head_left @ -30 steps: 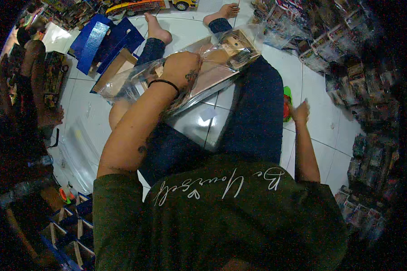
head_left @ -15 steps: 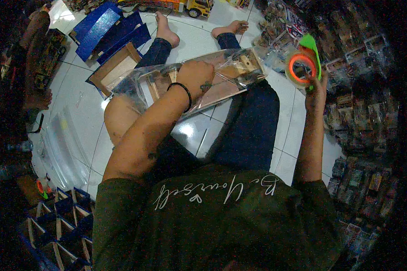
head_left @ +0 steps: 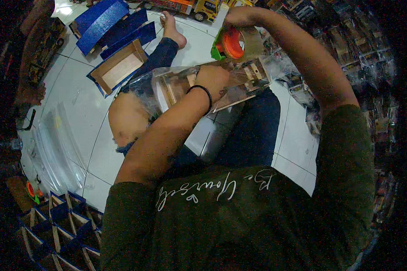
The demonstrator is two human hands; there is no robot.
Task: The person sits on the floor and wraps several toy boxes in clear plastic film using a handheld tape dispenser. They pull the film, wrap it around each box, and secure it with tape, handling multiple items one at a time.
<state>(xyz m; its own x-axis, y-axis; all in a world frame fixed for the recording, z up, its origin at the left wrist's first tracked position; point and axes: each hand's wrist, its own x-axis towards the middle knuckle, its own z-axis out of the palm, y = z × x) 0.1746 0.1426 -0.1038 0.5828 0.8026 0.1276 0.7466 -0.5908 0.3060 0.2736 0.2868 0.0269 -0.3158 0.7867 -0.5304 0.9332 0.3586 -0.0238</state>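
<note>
Across my lap lies a long wooden piece (head_left: 232,97) with several slats and blocks, wrapped in a clear plastic bag (head_left: 142,86). My left hand (head_left: 213,77), with a dark band at the wrist, is closed on the bag over the middle of the piece; its fingertips are hidden. Beyond the bag's far edge, my right hand (head_left: 241,17) grips a green tape dispenser (head_left: 219,50) whose roll has an orange hub. The dispenser hangs just above the far side of the package. How the right fingers wrap the handle is partly hidden.
An open blue-sided wooden tray (head_left: 117,67) and curved blue panels (head_left: 106,27) lie far left. Flat clear plastic sheets (head_left: 61,149) are on the floor at left, above a blue divided rack (head_left: 61,223). Several wrapped items (head_left: 348,67) crowd the right. A yellow toy truck (head_left: 205,10) stands at the back.
My right hand has swung the tape dispenser from the right side inward and away, to the package's far edge. My left hand, still on the bag, has shifted slightly right.
</note>
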